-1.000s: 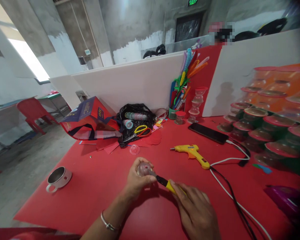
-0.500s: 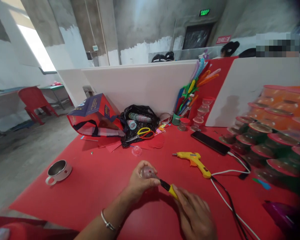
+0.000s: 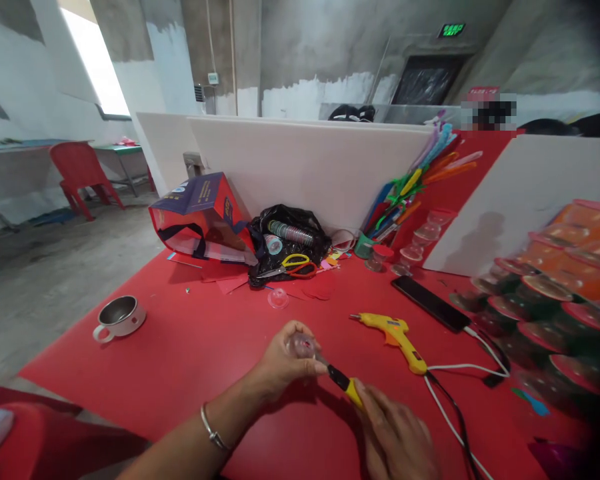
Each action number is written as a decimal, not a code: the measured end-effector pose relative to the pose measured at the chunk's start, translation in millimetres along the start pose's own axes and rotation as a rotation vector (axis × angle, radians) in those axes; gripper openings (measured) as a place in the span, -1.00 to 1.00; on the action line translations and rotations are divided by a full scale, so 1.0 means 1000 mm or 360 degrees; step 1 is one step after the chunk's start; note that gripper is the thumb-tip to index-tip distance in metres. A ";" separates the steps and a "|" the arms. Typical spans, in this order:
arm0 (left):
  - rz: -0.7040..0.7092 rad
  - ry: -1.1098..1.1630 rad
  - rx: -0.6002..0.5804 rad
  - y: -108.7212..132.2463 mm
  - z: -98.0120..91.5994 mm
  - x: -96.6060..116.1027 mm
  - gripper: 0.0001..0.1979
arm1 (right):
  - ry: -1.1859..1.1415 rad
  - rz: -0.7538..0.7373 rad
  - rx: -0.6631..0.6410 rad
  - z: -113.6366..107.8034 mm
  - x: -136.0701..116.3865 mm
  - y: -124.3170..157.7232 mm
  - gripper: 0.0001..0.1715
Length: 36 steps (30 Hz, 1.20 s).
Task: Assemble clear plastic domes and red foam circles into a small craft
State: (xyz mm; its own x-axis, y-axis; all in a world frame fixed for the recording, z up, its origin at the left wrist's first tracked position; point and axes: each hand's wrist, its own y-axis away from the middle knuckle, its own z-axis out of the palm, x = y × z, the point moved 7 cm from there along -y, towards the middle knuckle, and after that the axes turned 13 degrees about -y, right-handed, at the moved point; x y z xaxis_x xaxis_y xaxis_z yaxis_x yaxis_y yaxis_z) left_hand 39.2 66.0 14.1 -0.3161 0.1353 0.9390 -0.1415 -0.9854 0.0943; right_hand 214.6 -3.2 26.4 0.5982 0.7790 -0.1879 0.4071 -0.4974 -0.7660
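My left hand (image 3: 285, 360), with a bangle at its wrist, is wrapped round a small clear plastic cup (image 3: 303, 345) above the red tabletop. My right hand (image 3: 393, 427) grips the yellow end of a yellow and black utility knife (image 3: 344, 383). The knife's front end points at the cup, close by my left thumb. Whether its blade touches the plastic I cannot tell. Beyond my left hand a clear plastic piece (image 3: 279, 298) lies on the table. To the right rests a yellow hot glue gun (image 3: 395, 333), its cord trailing toward the front.
A mug (image 3: 121, 317) stands at left. Farther back are a paper bag (image 3: 200, 213), a black plastic bag (image 3: 293, 233), scissors (image 3: 293, 267) and a pot of pipe cleaners (image 3: 365, 245). A phone (image 3: 430, 302) charges at right, beside stacked plastic cups (image 3: 570, 320).
The view has turned slightly left, so the background sits farther right. Both hands keep their hold on the cup and the knife, with little movement between them.
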 end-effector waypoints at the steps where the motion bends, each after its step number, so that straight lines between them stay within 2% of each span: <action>1: 0.0006 0.0011 -0.0005 0.000 0.000 0.001 -0.42 | -0.0015 0.0003 0.0004 0.000 0.000 0.000 -0.27; 18: -0.0016 -0.0070 -0.0102 -0.003 0.002 -0.007 -0.40 | -0.0029 0.0058 -0.0050 0.001 0.005 0.011 -0.22; 25: -0.0057 -0.0104 -0.0132 -0.003 0.002 -0.008 -0.37 | 0.0018 0.0033 0.0100 -0.006 -0.002 0.000 -0.25; 30: -0.0059 -0.0109 -0.0144 -0.003 0.003 -0.012 -0.31 | 0.0045 -0.0007 0.0076 -0.007 -0.006 -0.004 -0.26; 36: 0.0005 -0.0031 -0.0121 -0.003 0.003 -0.012 -0.40 | 0.0089 0.0037 0.0125 -0.009 -0.004 -0.001 -0.27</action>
State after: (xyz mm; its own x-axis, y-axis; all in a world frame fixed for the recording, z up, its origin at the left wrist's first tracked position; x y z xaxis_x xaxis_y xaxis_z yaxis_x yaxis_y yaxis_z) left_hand 45.8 67.0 3.6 -0.2983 0.1294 0.9457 -0.2119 -0.9750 0.0666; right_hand 217.5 -9.4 33.4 0.6453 0.7440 -0.1733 0.3389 -0.4820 -0.8080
